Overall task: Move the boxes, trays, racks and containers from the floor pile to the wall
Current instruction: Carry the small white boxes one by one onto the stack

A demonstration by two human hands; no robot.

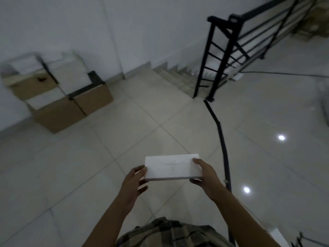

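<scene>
I carry a flat white box (172, 166) in front of my chest, held level above the tiled floor. My left hand (134, 182) grips its left end, thumb on top and fingers curled underneath. At the right end my right hand (204, 173) grips it the same way. Far to the upper left, cardboard boxes (71, 104) with white trays or lids (71, 77) on top stand against the white wall (89, 24).
A black stair railing (219, 59) guards steps going down at the upper middle. A black cable or strip (220, 132) runs along the floor from the railing post toward me. Glossy beige tiles (124, 131) stretch between me and the boxes.
</scene>
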